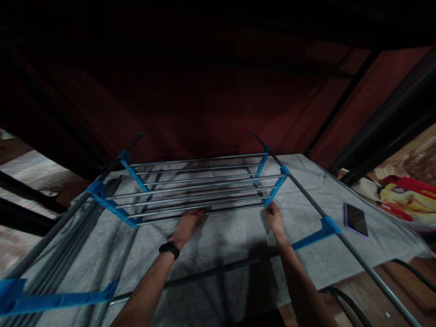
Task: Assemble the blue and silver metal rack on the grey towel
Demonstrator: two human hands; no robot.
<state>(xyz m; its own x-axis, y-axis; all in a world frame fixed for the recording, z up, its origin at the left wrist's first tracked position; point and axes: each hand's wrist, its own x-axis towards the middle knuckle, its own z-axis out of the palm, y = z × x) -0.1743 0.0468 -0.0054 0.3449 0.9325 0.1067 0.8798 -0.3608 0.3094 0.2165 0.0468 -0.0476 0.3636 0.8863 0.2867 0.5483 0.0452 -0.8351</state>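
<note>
A rack of grey metal tubes and blue plastic brackets lies in front of me. My left hand (189, 223), with a black band on the wrist, has its fingers curled at the nearest crosswise metal tube (235, 209), left of its middle. At that tube's right end, my right hand (274, 219) is closed around the lower tip of a blue bracket (277, 185); its fingertips are partly hidden. The tube's left end meets another blue bracket (114, 208). Several more crossbars (204, 160) run between the brackets farther back.
Loose grey tubes (64, 256) lie bundled at the left. Closer to me are blue brackets at the left (64, 300) and right (315, 234). A phone (356, 220) rests on the grey cloth (306, 181). A dark red panel (190, 109) stands behind; a colourful packet (408, 197) is at right.
</note>
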